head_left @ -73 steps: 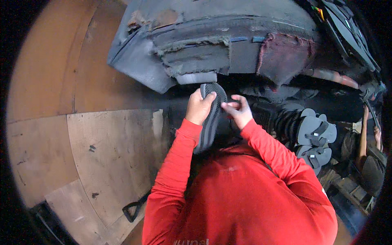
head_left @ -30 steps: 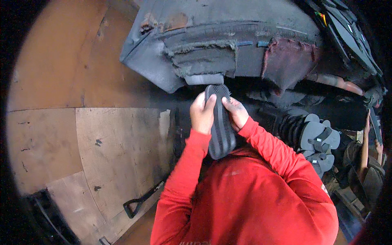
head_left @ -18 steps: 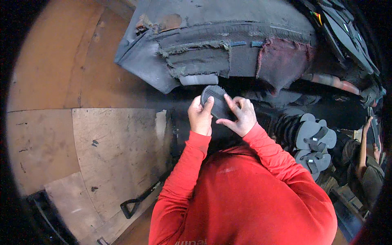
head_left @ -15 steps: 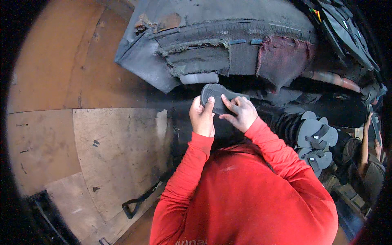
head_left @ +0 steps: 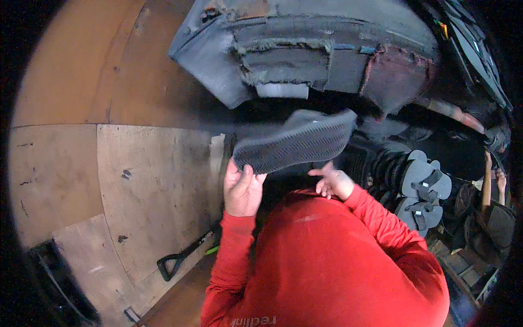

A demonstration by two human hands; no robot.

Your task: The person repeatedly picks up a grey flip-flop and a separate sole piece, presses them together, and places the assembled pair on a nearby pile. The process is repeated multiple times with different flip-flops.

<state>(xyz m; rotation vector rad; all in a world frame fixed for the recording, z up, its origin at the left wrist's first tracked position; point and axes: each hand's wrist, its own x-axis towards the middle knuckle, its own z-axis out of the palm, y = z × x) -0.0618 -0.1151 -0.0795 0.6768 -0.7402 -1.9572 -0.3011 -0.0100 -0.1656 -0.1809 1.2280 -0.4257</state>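
A dark grey sandal (head_left: 297, 144) is in my left hand (head_left: 245, 188), which grips it by one end. Its ribbed sole is turned up toward me, and the far end rises to the right. Behind its upper edge a dark shape shows that may be the strap. Just below the sandal's right half, my right hand (head_left: 336, 181) is apart from it with nothing in it, the forefinger stretched out and the other fingers loosely bent. A stack of grey strapped sandals (head_left: 422, 185) stands to the right of my right arm.
Beyond the sandal is a worn bench edge covered in dark cloth, with a frayed grey patch (head_left: 286, 64) and a reddish patch (head_left: 400, 79). Wooden panels (head_left: 158, 180) lie left, with a black D-shaped handle (head_left: 171, 266). Another person's forearms (head_left: 487, 182) show at far right.
The sandal has swung from end-on between both hands to broadside, its ribbed sole now showing. My right hand has let go and dropped lower; my left hand has moved left and down.
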